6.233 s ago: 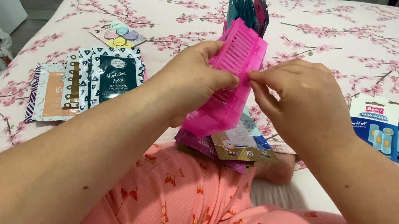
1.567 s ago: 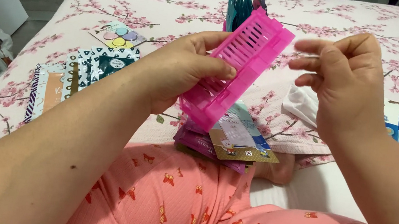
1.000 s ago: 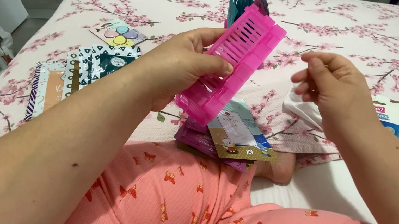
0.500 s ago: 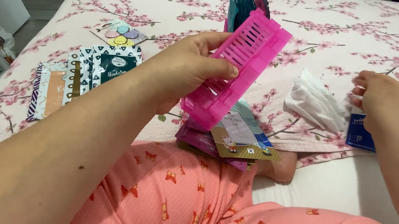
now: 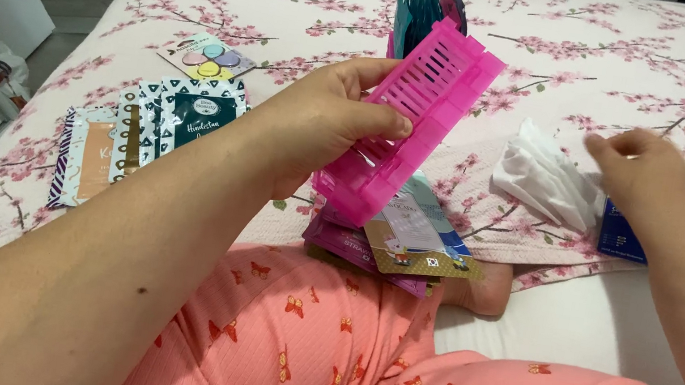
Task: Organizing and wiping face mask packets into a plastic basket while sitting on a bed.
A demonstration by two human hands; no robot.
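Pink slotted plastic rack (image 5: 412,121) gripped in left hand (image 5: 325,127)
Right hand (image 5: 640,169) loosely curled, empty, above blue packet (image 5: 621,234); patterned sachets (image 5: 143,136) lie left on bed (image 5: 615,61)

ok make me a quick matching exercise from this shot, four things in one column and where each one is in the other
Things:
1. pink slotted rack
2. white crumpled wrapper
3. fanned sachets
4. blue and white box

Places:
A. on the bedspread at the far left
B. gripped in the left hand
C. partly hidden behind the right hand
D. on the bed between rack and right hand

Pairs: 1-B, 2-D, 3-A, 4-C
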